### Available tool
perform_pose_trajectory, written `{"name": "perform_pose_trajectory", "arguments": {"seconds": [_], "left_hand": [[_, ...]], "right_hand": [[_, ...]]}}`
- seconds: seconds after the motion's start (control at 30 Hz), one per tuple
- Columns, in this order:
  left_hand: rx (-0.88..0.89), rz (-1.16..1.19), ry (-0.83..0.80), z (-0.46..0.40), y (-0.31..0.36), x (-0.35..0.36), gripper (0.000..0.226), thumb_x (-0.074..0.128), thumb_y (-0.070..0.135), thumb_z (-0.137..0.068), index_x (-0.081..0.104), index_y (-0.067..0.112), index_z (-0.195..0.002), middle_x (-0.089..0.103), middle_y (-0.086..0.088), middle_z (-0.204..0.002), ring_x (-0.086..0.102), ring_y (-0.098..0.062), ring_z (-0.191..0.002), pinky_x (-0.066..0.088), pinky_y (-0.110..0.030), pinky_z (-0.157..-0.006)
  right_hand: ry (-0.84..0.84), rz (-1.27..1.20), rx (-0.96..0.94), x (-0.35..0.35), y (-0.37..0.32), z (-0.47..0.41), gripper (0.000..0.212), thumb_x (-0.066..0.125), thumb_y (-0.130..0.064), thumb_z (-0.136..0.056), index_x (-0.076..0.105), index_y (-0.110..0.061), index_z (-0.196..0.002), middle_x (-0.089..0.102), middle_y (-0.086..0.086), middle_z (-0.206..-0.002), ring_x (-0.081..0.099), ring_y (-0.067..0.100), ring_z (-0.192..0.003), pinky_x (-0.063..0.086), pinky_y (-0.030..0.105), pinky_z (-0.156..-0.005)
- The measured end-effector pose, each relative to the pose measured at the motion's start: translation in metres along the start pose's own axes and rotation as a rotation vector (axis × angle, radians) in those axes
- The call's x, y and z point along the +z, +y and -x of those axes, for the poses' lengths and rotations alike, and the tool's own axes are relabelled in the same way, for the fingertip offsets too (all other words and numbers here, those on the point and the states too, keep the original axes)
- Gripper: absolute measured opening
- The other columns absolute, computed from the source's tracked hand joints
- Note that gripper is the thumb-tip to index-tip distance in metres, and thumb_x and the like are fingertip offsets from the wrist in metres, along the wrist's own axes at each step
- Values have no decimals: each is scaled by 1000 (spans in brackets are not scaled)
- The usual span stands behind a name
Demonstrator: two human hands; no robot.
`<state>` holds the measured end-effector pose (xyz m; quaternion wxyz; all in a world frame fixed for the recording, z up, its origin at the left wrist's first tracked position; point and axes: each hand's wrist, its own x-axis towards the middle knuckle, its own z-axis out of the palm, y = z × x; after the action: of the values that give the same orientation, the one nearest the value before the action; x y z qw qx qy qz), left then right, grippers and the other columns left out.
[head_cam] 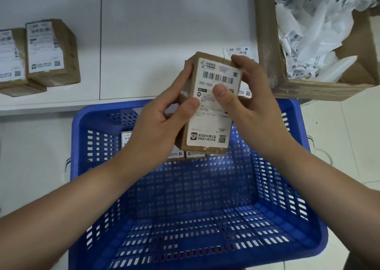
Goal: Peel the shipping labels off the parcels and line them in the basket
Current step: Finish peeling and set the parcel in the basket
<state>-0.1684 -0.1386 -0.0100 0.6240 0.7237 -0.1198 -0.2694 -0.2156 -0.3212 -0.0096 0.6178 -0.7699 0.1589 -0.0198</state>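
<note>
The parcel (pixel 207 105) is held above the far end of the blue basket (pixel 287 187), its label (pixel 213 113) facing up, with the left hand (pixel 158 125) curled round its left side and the right hand (pixel 253 99) round its right, both thumbs pressing on the label. At least 2 parcels lie in the basket under the hands, 2 more parcels (pixel 37 53) sit on the white table (pixel 164 23) at far left, and 1 cardboard box (pixel 304 84) of peeled labels stands at right.

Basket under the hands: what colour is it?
Blue basket, perforated walls; seen in the head view.
</note>
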Motion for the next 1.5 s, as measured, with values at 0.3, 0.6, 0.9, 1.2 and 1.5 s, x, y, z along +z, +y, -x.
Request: {"name": "perform_pose_trajectory", "arguments": {"seconds": [0.3,0.6,0.9,1.2,1.5], "left_hand": [[-50,73,10,1,-6,11,56,46,41,-100,32,55,-153,63,29,-136,68,-1,-115,63,-32,-87],[-52,89,-8,4,-5,9,61,50,39,-98,32,50,-155,62,30,-136,62,1,-124,59,-33,-97],[-28,59,18,1,10,1,62,54,20,-103,28,57,-145,70,23,-121,75,-8,-102,65,-31,-73],[12,6,45,2,7,-4,62,52,21,-105,27,47,-156,66,18,-133,70,-3,-113,64,-29,-77],[32,-46,67,2,11,-10,59,47,16,-109,28,46,-156,63,21,-134,72,-1,-108,64,-25,-70]], "right_hand": [[-81,100,-2,5,16,5,126,87,-50,-65,7,-30,-160,41,-17,-146,52,4,-132,57,37,-98],[-213,203,-29,8,22,6,163,100,-43,-47,-19,-26,-158,15,-2,-164,25,1,-149,35,19,-116],[-94,18,-96,-1,6,2,85,65,-31,-96,10,-31,-161,49,-12,-147,69,14,-112,63,39,-78],[-347,181,-165,-7,11,-5,143,92,-42,-67,-17,-29,-158,2,-8,-169,28,17,-152,55,42,-102],[-267,-76,-101,-3,10,-1,106,80,-12,-85,8,-33,-160,31,-14,-158,60,18,-128,62,46,-85]]}}
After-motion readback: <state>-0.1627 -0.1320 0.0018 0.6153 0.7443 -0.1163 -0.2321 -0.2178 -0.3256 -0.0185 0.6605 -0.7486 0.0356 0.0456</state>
